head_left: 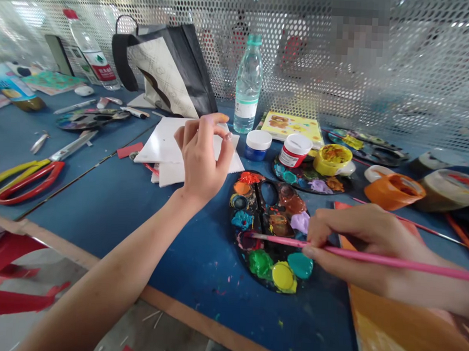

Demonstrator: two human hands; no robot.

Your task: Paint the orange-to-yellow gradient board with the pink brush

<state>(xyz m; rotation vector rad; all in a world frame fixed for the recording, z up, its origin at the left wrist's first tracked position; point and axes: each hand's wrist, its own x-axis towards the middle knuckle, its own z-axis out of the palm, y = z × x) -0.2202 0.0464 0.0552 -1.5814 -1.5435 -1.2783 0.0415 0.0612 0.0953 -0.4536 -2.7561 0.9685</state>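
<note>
My right hand [357, 239] pinches a pink paintbrush [371, 258] between thumb and fingers. The brush tip touches a dark well at the left side of the black palette [257, 190], which carries blobs of green, yellow, teal, lilac, blue, orange and red paint. Beneath my right forearm lies a painted orange-yellow sheet [372, 319], partly covered. Raised over the white boards [163, 140], my left hand [206, 161] has bent fingers, its thumb and index tips apart with nothing visible between them.
Behind the palette stand a blue-based jar [258, 145], a red jar [294, 151], an open yellow jar [333, 159], an orange jar [394, 192] and a water bottle [248, 84]. To the left lie scissors [25, 180] and a black bag [173, 70]. A perforated metal screen [288, 52] backs the table.
</note>
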